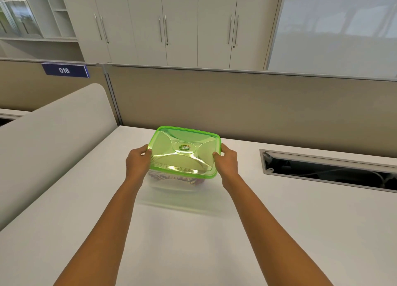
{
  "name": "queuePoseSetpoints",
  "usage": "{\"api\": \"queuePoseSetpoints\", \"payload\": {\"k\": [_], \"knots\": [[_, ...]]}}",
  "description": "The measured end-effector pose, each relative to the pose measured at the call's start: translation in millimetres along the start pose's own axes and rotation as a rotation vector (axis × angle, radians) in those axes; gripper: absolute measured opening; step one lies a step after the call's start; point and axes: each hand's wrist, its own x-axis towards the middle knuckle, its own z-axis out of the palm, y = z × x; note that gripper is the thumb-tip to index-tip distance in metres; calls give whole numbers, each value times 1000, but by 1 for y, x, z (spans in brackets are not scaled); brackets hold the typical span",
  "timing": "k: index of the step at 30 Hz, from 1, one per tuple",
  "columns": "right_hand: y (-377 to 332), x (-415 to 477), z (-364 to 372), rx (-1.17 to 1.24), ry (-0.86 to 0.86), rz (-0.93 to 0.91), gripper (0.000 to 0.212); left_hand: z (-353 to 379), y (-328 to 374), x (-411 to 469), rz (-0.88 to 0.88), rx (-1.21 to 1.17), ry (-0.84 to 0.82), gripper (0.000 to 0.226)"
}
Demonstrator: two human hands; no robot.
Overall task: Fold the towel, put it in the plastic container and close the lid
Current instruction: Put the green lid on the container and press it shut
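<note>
Both hands are clamped on the green lid (185,151), one at each short end: the left hand (137,160) grips its left edge with the thumb lying over the rim, and the right hand (227,159) grips its right edge the same way. So the lid's long axis runs straight across from hand to hand, and neither hand is nearer than the other. Just under the lid sits the clear plastic container (171,179), blurred along its near wall; something dark red and patterned shows through there, most likely the towel, though it is too smeared to be sure. The lid looks tilted, its near edge lower than its far edge, so I judge it not yet seated all round. Well to the right of the lid, an open cable slot (328,170) is cut into the white desk (193,242).
</note>
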Motion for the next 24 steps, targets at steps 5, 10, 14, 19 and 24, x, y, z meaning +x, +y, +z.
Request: {"api": "queuePoseSetpoints", "payload": {"k": [5, 10, 14, 19, 24], "knots": [[3, 12, 15, -137, 4, 33, 26, 2, -3, 12, -14, 77, 30, 38], [9, 13, 25, -291, -13, 26, 40, 8, -11, 17, 6, 148, 48, 36], [13, 14, 27, -361, -20, 14, 40, 9, -20, 17, 24, 183, 43, 36], [19, 15, 28, -390, -33, 17, 36, 10, -24, 21, 23, 175, 46, 36], [21, 16, 29, -369, -41, 13, 37, 13, -24, 24, 20, 153, 75, 35]]}}
